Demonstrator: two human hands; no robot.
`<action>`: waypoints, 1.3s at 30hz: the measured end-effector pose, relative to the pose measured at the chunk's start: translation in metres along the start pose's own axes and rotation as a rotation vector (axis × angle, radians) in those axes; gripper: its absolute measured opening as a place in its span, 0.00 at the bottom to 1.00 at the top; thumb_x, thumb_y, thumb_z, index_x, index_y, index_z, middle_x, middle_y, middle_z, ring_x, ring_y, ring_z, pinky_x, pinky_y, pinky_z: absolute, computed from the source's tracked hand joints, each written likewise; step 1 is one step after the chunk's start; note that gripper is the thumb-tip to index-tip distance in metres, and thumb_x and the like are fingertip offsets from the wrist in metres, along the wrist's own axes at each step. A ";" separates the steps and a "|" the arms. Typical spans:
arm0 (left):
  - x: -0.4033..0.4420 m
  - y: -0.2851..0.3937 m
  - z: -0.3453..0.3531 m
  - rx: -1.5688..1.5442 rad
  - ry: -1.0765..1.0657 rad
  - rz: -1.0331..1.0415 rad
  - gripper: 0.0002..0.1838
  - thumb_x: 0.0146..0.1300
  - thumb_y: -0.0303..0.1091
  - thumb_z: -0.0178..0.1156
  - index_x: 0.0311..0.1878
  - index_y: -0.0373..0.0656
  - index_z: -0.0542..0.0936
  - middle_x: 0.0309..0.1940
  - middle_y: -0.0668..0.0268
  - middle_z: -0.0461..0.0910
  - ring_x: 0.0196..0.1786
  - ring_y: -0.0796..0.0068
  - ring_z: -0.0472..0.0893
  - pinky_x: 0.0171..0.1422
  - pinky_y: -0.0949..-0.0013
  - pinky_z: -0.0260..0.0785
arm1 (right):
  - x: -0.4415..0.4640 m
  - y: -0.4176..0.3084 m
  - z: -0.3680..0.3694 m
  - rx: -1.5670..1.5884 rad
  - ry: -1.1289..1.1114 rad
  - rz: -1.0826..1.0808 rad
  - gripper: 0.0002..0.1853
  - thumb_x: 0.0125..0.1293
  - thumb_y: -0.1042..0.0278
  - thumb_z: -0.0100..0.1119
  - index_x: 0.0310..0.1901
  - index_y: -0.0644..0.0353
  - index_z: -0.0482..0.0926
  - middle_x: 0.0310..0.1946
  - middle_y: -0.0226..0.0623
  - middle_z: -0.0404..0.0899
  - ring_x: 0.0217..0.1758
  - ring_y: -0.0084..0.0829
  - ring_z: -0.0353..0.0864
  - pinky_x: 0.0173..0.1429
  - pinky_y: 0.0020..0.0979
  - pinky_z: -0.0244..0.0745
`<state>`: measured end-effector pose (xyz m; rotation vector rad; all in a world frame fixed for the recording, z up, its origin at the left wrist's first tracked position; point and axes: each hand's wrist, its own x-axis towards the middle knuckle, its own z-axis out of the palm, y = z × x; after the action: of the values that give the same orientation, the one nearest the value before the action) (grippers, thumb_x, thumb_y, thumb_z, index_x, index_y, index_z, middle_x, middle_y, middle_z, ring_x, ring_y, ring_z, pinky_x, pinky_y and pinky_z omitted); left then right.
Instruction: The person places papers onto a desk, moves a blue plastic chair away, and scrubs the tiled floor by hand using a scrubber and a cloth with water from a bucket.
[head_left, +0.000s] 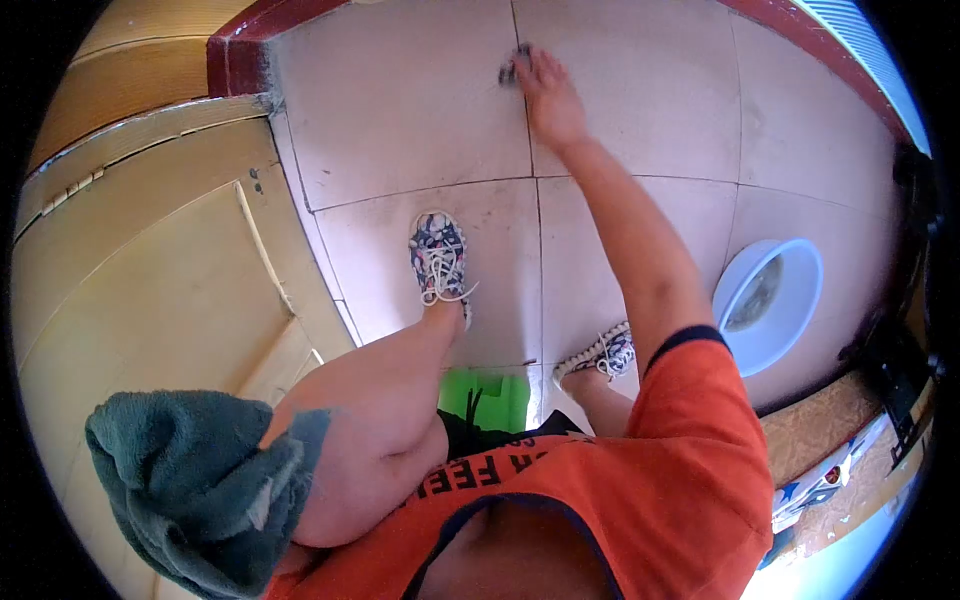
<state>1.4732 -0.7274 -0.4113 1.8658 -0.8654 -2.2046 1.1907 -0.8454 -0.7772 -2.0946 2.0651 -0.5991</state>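
Observation:
My right hand (552, 98) reaches out to the tiled floor (420, 110) at the top middle, its fingers closed over a small dark scrubber (513, 68) that touches the tiles. A dark green towel (190, 480) hangs over my raised knee at the lower left. My left hand is hidden, perhaps beneath the towel; none of its fingers show. Faint smudges mark the tile beside my shoe (438, 255).
A light blue basin (790, 310) with cloudy water (757, 295) stands on the right. A green plastic stool (515, 400) is under me. A wooden door (160, 290) borders the left, and dark red trim (235, 60) edges the floor above.

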 end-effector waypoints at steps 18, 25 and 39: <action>-0.008 -0.010 -0.001 -0.241 0.110 -0.005 0.27 0.57 0.32 0.53 0.60 0.32 0.63 0.54 0.50 0.71 0.55 0.56 0.73 0.60 0.60 0.65 | -0.003 0.001 0.006 0.002 -0.059 -0.048 0.27 0.59 0.73 0.43 0.63 0.56 0.62 0.65 0.48 0.57 0.68 0.47 0.56 0.70 0.43 0.51; 0.007 -0.010 -0.001 -0.452 0.180 0.089 0.27 0.57 0.33 0.54 0.59 0.32 0.64 0.53 0.51 0.72 0.54 0.56 0.74 0.60 0.60 0.66 | 0.038 0.003 0.003 -0.062 0.026 -0.001 0.28 0.58 0.73 0.45 0.63 0.58 0.62 0.65 0.50 0.56 0.68 0.49 0.55 0.70 0.45 0.49; -0.012 0.008 -0.048 -0.887 0.356 0.295 0.27 0.56 0.34 0.55 0.58 0.33 0.66 0.53 0.54 0.73 0.53 0.57 0.75 0.59 0.59 0.67 | -0.038 -0.118 0.028 0.200 -0.057 0.001 0.30 0.58 0.75 0.43 0.66 0.60 0.57 0.68 0.49 0.51 0.71 0.48 0.51 0.72 0.44 0.46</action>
<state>1.5187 -0.7446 -0.4008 1.4679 -0.0434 -1.5877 1.3115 -0.8071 -0.7660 -1.9753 1.8904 -0.7056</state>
